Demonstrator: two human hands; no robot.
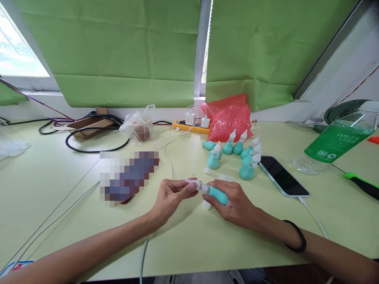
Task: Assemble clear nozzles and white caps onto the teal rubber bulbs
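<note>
Near the middle of the table, my right hand [238, 201] is wrapped round a teal squeeze bulb [218, 195] of a nasal aspirator, which lies nearly level. My left hand [171, 197] pinches the white nozzle tip [199, 185] at the bulb's left end. Whether tip and bulb are fully joined I cannot tell. Behind my hands stand several teal bulbs with white tips [213, 161], and one teal bulb [208, 145] lies on its side. Small white pieces lie close by: a cap [207, 171], a clear tube-like part [226, 178] and another bit [207, 205] under my hands.
A phone [284, 176] on a charging cable lies to the right, near a tilted green-labelled bottle [334, 144]. Behind are a red bubble-wrap bag [229, 118] and a power strip [189, 127]. White cables [169, 159] cross the table; a blurred object [130, 177] lies left.
</note>
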